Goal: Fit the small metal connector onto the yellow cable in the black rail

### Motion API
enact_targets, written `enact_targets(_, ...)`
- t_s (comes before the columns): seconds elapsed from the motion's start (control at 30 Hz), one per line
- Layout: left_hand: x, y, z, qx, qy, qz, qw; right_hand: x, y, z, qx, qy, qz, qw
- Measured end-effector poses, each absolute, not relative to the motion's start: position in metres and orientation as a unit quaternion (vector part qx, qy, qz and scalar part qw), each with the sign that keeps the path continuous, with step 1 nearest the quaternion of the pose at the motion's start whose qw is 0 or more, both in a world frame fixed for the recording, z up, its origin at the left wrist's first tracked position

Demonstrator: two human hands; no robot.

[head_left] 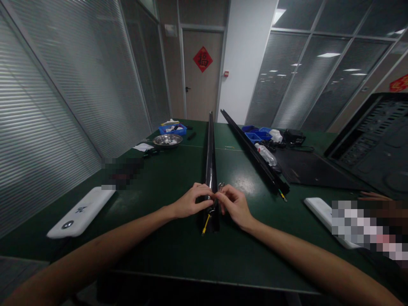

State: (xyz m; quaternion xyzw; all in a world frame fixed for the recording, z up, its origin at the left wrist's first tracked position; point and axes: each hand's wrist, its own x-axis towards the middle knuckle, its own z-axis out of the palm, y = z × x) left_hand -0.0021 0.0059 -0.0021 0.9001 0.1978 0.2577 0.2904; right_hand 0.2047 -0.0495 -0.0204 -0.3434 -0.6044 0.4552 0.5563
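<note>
A long, glossy black metal channel [211, 157] lies lengthwise on the green table, its near end between my hands. My left hand [193, 200] reaches over this end from the left, thumb and fingers pinched together. From the other side my right hand [235, 207] meets it, also pinched. What the fingertips hold is too small and dark to make out. A small shiny metal piece [221, 186] shows just beyond my right fingers. Below the hands, a short yellow wire [206, 224] with a ring terminal hangs from the channel's end.
A second black channel [251, 148] lies to the right, with a clear plastic bottle [267, 155] and blue bins [259, 134] beyond it. At left are a metal bowl [167, 140] and a white power bank [81, 212]. Another white device [328, 221] and a person's hand [374, 196] are at right.
</note>
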Motion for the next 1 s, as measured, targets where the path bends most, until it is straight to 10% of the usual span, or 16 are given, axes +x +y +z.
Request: enact_targets(1.0, 0.0001, 0.0049, -0.0015, 0.896, 0.235, 0.252, 0.279, 0.2056, -0.0469, -0.0194, -0.372, -0.646, 0.437, 0.504)
